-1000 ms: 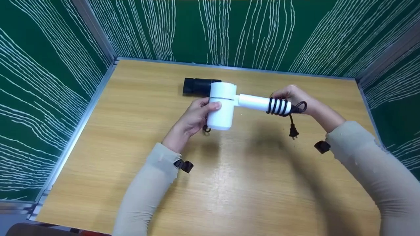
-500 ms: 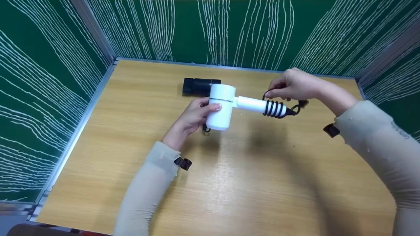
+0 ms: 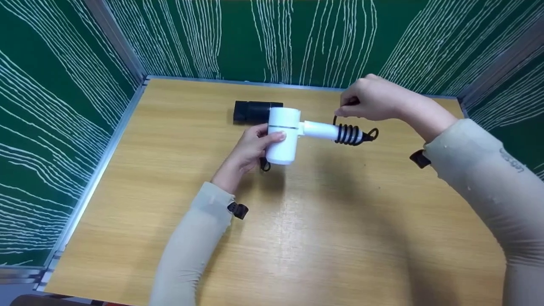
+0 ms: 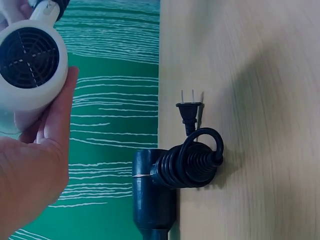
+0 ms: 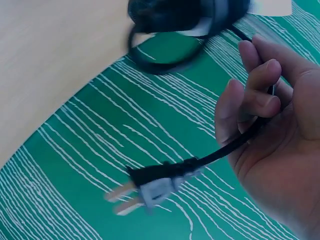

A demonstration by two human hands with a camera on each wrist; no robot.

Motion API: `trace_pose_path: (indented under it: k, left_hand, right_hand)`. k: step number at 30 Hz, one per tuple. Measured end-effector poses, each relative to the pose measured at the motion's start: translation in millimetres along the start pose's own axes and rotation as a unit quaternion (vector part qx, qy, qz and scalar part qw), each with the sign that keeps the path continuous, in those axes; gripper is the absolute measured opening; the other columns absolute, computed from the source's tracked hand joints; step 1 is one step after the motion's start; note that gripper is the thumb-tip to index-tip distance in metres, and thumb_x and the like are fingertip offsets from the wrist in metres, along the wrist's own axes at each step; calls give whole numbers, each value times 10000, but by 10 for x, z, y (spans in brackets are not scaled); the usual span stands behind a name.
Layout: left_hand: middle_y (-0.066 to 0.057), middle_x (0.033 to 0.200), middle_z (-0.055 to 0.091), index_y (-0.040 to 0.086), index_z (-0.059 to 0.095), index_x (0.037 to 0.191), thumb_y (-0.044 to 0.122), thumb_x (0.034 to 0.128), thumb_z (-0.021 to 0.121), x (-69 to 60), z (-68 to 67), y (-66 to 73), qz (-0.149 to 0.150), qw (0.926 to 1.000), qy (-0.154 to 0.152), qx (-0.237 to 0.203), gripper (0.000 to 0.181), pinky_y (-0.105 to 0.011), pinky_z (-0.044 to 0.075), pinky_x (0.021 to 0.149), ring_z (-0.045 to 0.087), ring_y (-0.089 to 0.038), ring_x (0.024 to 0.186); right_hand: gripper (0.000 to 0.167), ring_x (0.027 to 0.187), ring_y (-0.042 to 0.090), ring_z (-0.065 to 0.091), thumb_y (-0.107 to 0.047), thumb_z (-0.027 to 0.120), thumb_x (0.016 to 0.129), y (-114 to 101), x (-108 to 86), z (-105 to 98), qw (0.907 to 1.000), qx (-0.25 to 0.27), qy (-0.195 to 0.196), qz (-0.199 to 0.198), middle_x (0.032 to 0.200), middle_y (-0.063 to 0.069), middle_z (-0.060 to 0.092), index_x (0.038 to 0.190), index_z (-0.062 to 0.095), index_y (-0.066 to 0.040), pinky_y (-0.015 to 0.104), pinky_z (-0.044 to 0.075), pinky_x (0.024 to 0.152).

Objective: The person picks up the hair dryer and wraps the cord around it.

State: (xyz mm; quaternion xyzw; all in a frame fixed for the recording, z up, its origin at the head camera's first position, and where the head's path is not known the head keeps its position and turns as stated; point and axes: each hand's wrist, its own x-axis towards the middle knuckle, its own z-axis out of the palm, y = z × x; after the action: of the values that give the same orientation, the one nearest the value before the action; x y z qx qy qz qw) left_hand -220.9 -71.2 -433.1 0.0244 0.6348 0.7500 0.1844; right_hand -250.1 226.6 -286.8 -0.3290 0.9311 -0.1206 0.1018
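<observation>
A white hair dryer (image 3: pixel 282 146) is held above the table by my left hand (image 3: pixel 250 148), thumb on the front of its barrel. Its handle (image 3: pixel 319 130) points right, with several turns of black power cord (image 3: pixel 348 134) around the end. Up and right of the handle, my right hand (image 3: pixel 374 98) pinches the cord's free end. In the right wrist view the plug (image 5: pixel 155 185) dangles below the curled fingers. The left wrist view shows the dryer's round black grille (image 4: pixel 29 57).
Behind the white dryer, a black hair dryer (image 3: pixel 255 112) lies on the wooden table (image 3: pixel 178 127). Its own cord is wound round its handle, and its plug (image 4: pixel 189 112) lies on the table. Green walls (image 3: pixel 242 42) with white wavy lines enclose the back and sides.
My right hand has risen from beside the handle's end to above it, drawing the cord's free end up. The plug no longer hangs below the handle. My left hand keeps its hold.
</observation>
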Motion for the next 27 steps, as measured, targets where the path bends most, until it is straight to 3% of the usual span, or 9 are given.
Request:
trace_pose_path:
  k: [7, 12, 20, 24, 27]
  left_hand:
    - [-184, 1322, 688, -1, 614, 1442, 195, 979, 791, 43, 28, -33, 194, 9990, 370, -127, 533, -486, 564, 1041, 682, -324, 1174]
    - [-180, 1316, 688, -4, 617, 1438, 195, 981, 789, 56, 44, -41, 357, 9975, 585, -198, 527, -468, 566, 1040, 684, -310, 1164]
    - [-164, 1332, 679, -2, 612, 1440, 218, 977, 790, 70, 88, -32, 362, 9952, 815, -396, 543, -437, 565, 1018, 678, -287, 1158]
    - [-194, 1316, 684, -35, 613, 1420, 176, 982, 769, 73, 115, -26, 497, 9928, 860, -667, 511, -462, 578, 1008, 689, -310, 1148]
    - [-222, 1294, 689, -68, 608, 1410, 129, 987, 743, 76, 141, -34, 611, 9897, 853, -977, 485, -487, 585, 1007, 699, -329, 1138]
  right_hand:
    - [236, 597, 144, 591, -228, 658, 1082, -90, -160, 62, 9977, 219, 616, -175, 819, 77, 737, 1014, 794, -48, 217, 442, 486]
    - [214, 551, 120, 522, -193, 650, 1085, -116, -306, 197, 9931, 414, 1036, -374, 768, 35, 681, 1001, 785, -49, 221, 404, 467]
    - [183, 630, 140, 606, -170, 617, 1095, -84, -425, 567, 9854, 1199, 1191, -197, 814, 24, 686, 1098, 752, -46, 238, 518, 527]
    - [189, 712, 182, 667, -147, 596, 1103, -57, -436, 815, 9742, 1793, 1372, -78, 854, 48, 715, 1132, 747, -38, 241, 555, 559]
    - [205, 742, 192, 680, -124, 572, 1111, -40, -415, 1011, 9594, 2351, 1555, -11, 853, 70, 718, 1160, 744, -24, 234, 562, 588]
